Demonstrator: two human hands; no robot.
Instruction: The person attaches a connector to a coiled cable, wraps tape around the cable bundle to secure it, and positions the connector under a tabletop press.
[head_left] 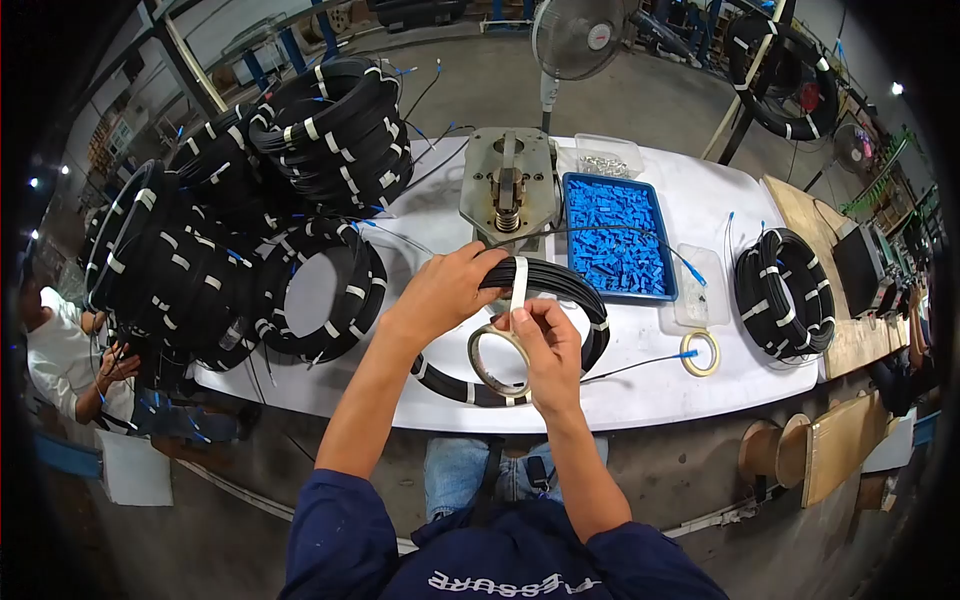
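Note:
A coil of black cable (590,292) lies at the middle of the white table, in front of the metal press (509,180). My left hand (450,290) grips the coil's upper left part, its fingers wrapped over the cable. My right hand (545,345) is closed on a roll of pale tape (478,365), which hangs over the coil's near side. A strip of tape (520,283) runs from between my right fingers up over the cable bundle. Blue connectors tip the cable ends, one (690,354) at the right and another (695,273) beside the blue tray.
The blue tray (658,240) holds many blue parts; a clear box (607,145) of small metal pieces stands behind it. Another tape roll (701,353) and a coil (785,295) lie right. Stacked coils (340,140) fill the left. A person (65,350) is at far left.

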